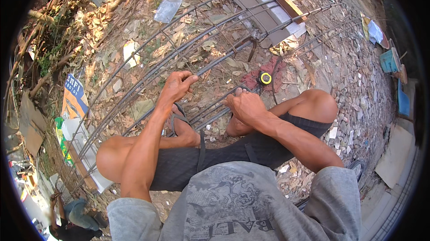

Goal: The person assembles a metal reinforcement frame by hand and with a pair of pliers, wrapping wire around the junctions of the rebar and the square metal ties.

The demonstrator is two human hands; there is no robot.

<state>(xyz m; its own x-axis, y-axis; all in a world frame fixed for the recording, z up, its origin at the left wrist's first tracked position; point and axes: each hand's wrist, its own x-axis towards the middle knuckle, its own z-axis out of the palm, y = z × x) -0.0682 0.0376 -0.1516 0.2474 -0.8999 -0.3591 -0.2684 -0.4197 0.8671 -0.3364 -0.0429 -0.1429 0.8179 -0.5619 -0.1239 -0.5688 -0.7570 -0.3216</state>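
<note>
A long cage of steel reinforcing bars (215, 34) lies across the leaf-strewn ground in front of me. My left hand (177, 86) is closed around one of its upper long bars. My right hand (244, 105) is closed on a lower bar near a stirrup, close to my sandalled feet. My knees are bent either side of the cage. A bent steel tool (251, 43) hangs on the bars further along.
A yellow and black tape measure (266, 78) lies on a red cloth (257, 77) just beyond my right hand. Grey concrete blocks and a wooden board (268, 3) sit at the back. Another person (74, 216) crouches at the lower left. Scrap boards lie at the right.
</note>
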